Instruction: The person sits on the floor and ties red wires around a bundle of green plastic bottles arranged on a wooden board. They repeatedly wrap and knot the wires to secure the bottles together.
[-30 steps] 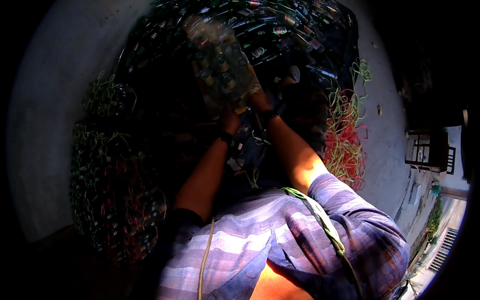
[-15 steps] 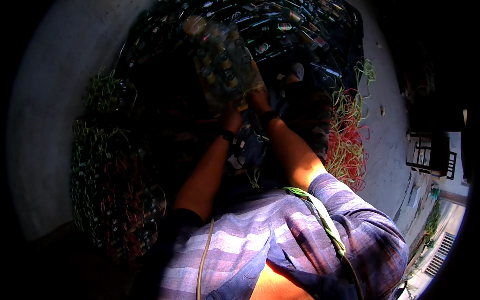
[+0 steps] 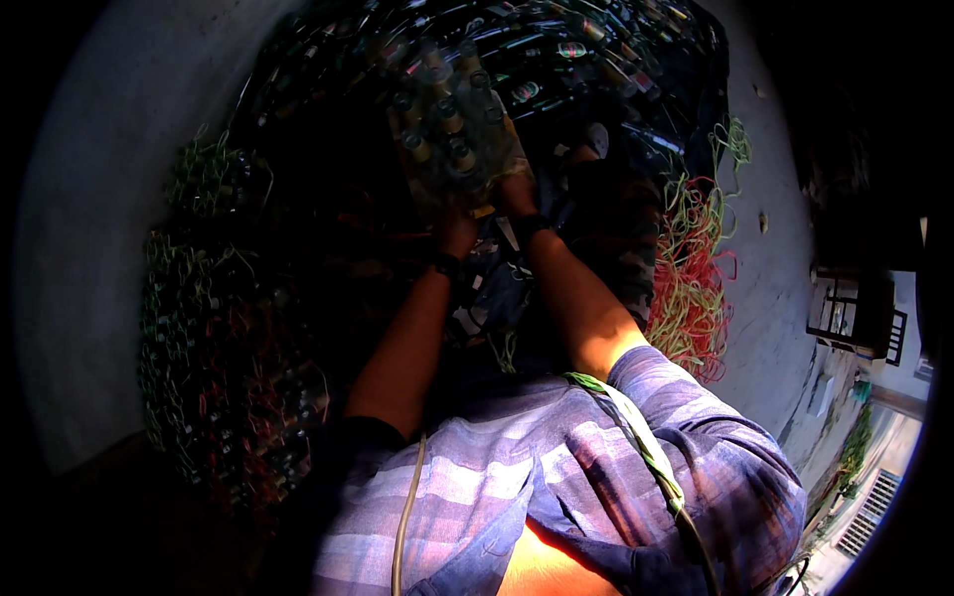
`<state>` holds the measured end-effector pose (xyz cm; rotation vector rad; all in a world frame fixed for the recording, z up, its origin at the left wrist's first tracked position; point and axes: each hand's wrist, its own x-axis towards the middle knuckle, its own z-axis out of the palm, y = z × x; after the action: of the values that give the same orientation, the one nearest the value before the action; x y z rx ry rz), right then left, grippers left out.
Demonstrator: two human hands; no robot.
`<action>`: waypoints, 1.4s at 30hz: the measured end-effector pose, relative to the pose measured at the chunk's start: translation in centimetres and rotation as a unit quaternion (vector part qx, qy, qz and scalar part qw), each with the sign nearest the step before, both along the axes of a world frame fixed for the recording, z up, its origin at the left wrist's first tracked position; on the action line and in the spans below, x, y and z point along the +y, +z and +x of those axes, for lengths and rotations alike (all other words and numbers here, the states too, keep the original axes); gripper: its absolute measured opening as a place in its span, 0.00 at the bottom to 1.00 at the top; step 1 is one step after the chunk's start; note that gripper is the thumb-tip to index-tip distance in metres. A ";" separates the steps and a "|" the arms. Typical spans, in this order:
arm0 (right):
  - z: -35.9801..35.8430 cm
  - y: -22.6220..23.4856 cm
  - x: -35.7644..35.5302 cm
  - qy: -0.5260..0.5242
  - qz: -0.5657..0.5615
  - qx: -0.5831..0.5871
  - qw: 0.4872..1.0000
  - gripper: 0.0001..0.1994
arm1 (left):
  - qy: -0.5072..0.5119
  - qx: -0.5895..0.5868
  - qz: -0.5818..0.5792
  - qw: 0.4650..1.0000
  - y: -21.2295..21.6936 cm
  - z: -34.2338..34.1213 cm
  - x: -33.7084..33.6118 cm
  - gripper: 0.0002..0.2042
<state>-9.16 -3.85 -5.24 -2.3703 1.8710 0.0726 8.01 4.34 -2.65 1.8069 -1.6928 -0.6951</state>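
Both my hands reach forward and hold a bundle of small bottles (image 3: 452,139) packed together in clear wrap. My left hand (image 3: 455,226) grips its near lower edge. My right hand (image 3: 517,189) grips its right lower corner. The bundle is lifted in front of me, above a dark heap of loose bottles (image 3: 556,50). Both wrists carry dark bands. My fingers are partly hidden behind the bundle.
A tangle of red and yellow-green cord (image 3: 691,268) lies on the grey floor to my right. Netted bundles of bottles tied with green and red cord (image 3: 219,368) pile up at my left. A grey wall (image 3: 89,199) curves along the left. A building stands at far right (image 3: 855,313).
The bundle has shifted slightly up and to the right with both hands on it. My arms have stretched a little further forward.
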 end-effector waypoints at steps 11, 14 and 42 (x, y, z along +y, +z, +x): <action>-3.1 -6.8 -2.3 -0.095 -0.044 -0.023 0.994 0.10 | -0.011 0.009 0.075 0.997 4.5 -1.2 -0.2 0.31; -2.6 -3.1 -1.9 -0.201 -0.009 -0.161 0.966 0.14 | -0.028 0.016 0.080 0.996 4.6 -1.8 -0.8 0.31; -1.6 3.6 3.7 0.135 0.128 -0.244 0.952 0.22 | -0.123 -0.012 0.074 0.990 11.4 -1.4 1.4 0.14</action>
<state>-10.74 -0.19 -1.65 -2.1897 1.2306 -0.2139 6.63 5.78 8.77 1.7241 -1.9467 -0.9276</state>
